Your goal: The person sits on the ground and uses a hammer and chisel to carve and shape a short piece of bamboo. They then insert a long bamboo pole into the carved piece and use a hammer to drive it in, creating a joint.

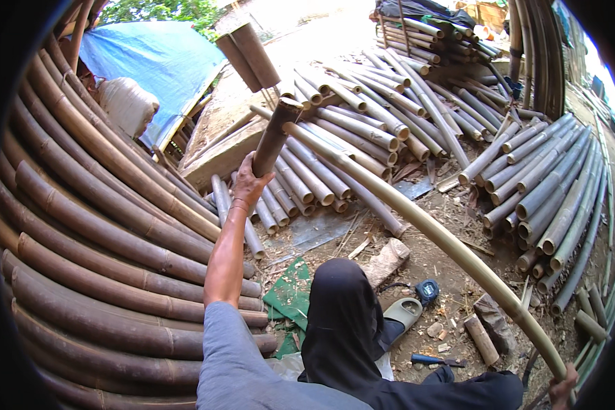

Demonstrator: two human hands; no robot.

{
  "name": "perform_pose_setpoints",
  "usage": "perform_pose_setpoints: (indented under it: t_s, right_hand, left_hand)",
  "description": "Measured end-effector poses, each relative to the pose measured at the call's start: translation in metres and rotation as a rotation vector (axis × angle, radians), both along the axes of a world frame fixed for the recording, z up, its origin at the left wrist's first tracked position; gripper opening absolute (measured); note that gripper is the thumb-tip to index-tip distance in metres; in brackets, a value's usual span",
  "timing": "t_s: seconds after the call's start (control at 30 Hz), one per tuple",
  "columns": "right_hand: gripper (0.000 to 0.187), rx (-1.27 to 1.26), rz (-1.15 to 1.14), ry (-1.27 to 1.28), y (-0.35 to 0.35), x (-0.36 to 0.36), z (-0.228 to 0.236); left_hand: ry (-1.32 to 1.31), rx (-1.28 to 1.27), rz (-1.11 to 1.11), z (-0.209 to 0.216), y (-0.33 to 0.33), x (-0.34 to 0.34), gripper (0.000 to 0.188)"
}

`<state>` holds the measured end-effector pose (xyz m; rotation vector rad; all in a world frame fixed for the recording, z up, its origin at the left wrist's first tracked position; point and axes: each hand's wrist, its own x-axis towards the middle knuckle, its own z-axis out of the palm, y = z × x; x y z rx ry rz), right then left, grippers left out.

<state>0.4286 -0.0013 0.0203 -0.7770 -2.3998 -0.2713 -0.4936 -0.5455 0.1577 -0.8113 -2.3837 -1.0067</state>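
Note:
My left hand is raised at arm's length and grips the lower end of a short, thick brown bamboo piece, held upright and tilted right. Its top meets the far end of a long, thin, pale bamboo pole. That pole runs diagonally down to the lower right, where my right hand closes around its near end at the picture's rim. My bent knee in black trousers is below the pole.
A stack of long brown bamboo poles fills the left. Piles of cut grey bamboo lie behind and to the right. On the ground are a sandal, a tape measure, a wood block and a blue-handled tool. A blue tarp hangs behind.

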Motion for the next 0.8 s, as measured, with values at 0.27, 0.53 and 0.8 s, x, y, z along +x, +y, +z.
perform_pose_setpoints:
  t_s: [0.27,0.53,0.8]
  right_hand:
    - [0.021,-0.660,-0.004,0.030,-0.119,-0.234,0.072]
    - [0.028,-0.955,0.185,0.316,-0.107,-0.392,0.121]
    - [0.027,-1.101,0.501,0.562,-0.071,-0.445,0.153]
  left_hand:
    - [0.230,-0.065,-0.259,0.057,0.179,0.103,0.069]
    - [0.575,-0.273,-0.505,0.152,0.285,0.225,0.066]
    - [0.836,-0.368,-0.603,0.172,0.332,0.293,0.067]
